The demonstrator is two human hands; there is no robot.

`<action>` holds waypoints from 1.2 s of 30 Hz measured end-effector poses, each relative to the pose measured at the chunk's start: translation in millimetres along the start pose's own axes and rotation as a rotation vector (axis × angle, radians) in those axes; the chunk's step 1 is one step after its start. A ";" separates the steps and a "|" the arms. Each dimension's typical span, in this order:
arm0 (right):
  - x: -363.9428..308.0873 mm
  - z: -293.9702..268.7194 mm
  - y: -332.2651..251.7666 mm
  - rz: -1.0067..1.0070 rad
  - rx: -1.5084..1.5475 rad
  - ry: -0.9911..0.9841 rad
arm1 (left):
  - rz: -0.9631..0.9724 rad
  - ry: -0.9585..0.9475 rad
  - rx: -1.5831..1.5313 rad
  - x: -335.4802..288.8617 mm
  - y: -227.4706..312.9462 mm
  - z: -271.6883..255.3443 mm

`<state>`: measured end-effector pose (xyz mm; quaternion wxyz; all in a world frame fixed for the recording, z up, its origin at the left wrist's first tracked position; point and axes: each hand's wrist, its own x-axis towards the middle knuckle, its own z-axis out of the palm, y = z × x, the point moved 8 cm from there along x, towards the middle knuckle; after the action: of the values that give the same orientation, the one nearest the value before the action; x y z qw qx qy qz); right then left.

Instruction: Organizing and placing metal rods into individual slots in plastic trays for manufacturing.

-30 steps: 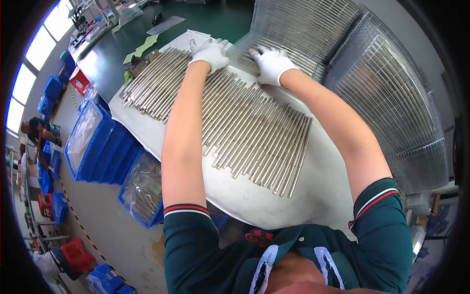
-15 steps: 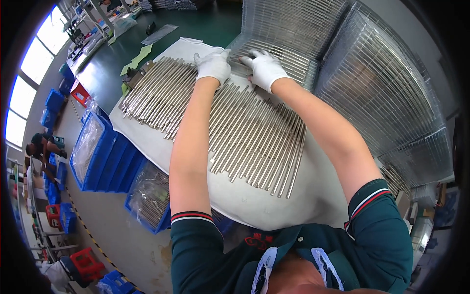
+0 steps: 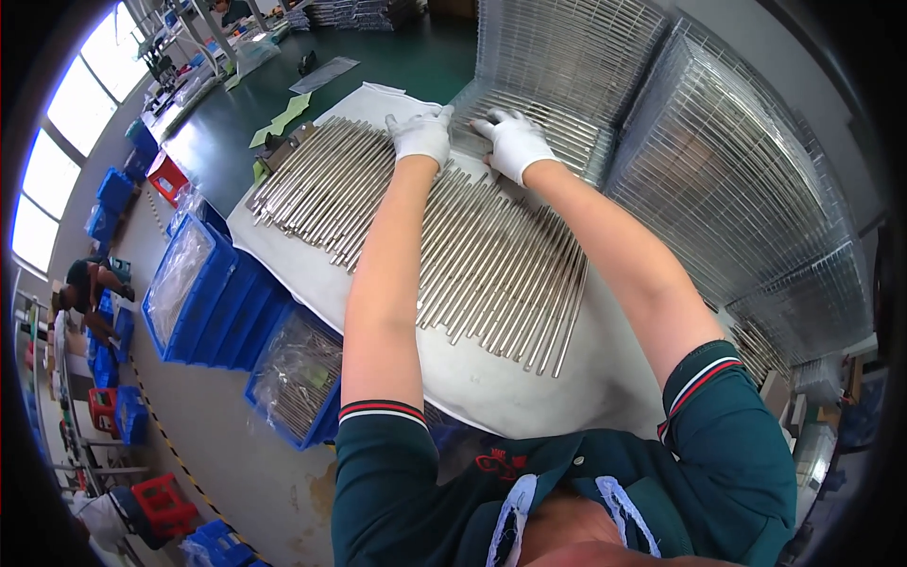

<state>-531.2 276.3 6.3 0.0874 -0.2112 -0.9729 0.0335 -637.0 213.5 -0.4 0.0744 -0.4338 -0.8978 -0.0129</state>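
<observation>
A broad row of slim metal rods (image 3: 501,274) lies side by side on a white cloth (image 3: 491,392). Beyond their far ends, my white-gloved left hand (image 3: 421,137) rests at the left edge of a clear plastic tray (image 3: 470,137), its fingers apart. My right hand (image 3: 518,146), gloved too, reaches over the same tray with fingers spread, close to several rods (image 3: 567,137) lying in its slots. No rod shows in either hand, though the undersides of the fingers are hidden.
Stacked clear slotted trays (image 3: 727,170) rise at the right, more (image 3: 567,42) behind. Blue crates (image 3: 203,302) stand on the floor at left; another crate (image 3: 298,378) holds bagged rods. Green paper (image 3: 283,118) lies on the dark green table (image 3: 406,57). A person (image 3: 90,283) bends down at far left.
The whole view has shifted slightly. Both hands stay at the tray, and the fingers of my right hand have changed position a little over it.
</observation>
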 end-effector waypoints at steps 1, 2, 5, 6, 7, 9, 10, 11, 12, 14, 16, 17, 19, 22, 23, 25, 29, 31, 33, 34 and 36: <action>-0.9 -1.6 -1.1 0.001 0.004 0.023 | -0.006 -0.010 0.002 1.0 0.9 1.0; 0.2 -1.9 -1.6 0.004 0.005 0.024 | -0.003 -0.011 0.004 2.1 0.8 1.4; 3.1 1.6 -1.5 0.019 0.019 0.018 | -0.007 -0.012 0.003 0.1 -2.4 3.0; 3.9 2.7 -0.1 0.019 0.026 0.010 | 0.003 0.007 0.003 1.0 -2.6 0.5; 5.0 1.5 0.9 0.009 0.040 0.026 | 0.010 0.026 0.004 -1.4 -2.8 -3.7; 4.8 1.4 1.3 0.003 0.065 0.036 | 0.049 0.101 0.054 -13.0 -1.3 -13.4; 5.9 2.4 2.8 0.011 0.070 0.008 | 0.099 0.193 0.101 -19.9 2.7 -23.7; 5.4 2.9 3.0 0.014 0.060 -0.012 | 0.131 0.273 0.088 -29.8 5.0 -32.7; 4.3 2.8 2.6 0.018 0.048 -0.030 | 0.130 0.268 0.093 -39.4 5.4 -34.8; 6.8 1.2 10.8 0.007 0.055 -0.009 | 0.247 0.129 0.008 -55.9 22.8 -36.5; 0.7 -4.4 7.6 -0.009 0.061 0.010 | 0.379 0.094 -0.182 -76.2 38.4 -28.6; -6.6 -22.2 7.1 0.001 0.241 0.168 | 0.406 0.059 -0.192 -80.4 47.8 -22.0; -31.6 -52.3 -0.6 -0.025 0.548 0.321 | 0.436 0.029 -0.201 -85.1 59.5 -11.0; -102.7 -83.1 -19.2 -0.173 0.717 0.191 | 0.496 0.040 -0.235 -81.4 77.8 -0.8; -133.0 -94.2 -24.8 -0.197 0.687 0.151 | 0.466 0.071 -0.219 -76.0 71.3 6.0; -205.1 -112.2 -10.6 -0.167 0.616 0.073 | 0.446 0.125 -0.202 -73.0 79.9 15.3; -347.5 -124.8 35.6 0.043 0.551 -0.032 | 0.485 0.154 -0.262 -64.1 87.8 14.4; -405.6 -133.0 40.9 0.205 0.541 -0.084 | 0.492 0.093 -0.160 -65.8 90.9 12.0; -447.4 -143.2 35.4 0.229 0.529 -0.120 | 0.495 0.138 -0.131 -62.6 68.2 16.3; -473.8 -151.6 47.5 0.323 0.533 -0.091 | 0.447 0.081 -0.129 -63.1 77.6 17.7; -528.5 -186.4 62.1 0.403 0.565 0.050 | 0.407 0.031 -0.100 -67.5 94.4 13.3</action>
<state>1.5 117.7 100.8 0.1578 -0.3676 -0.8615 0.3128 -523.6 221.0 -27.3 0.0677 -0.6091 -0.7887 -0.0486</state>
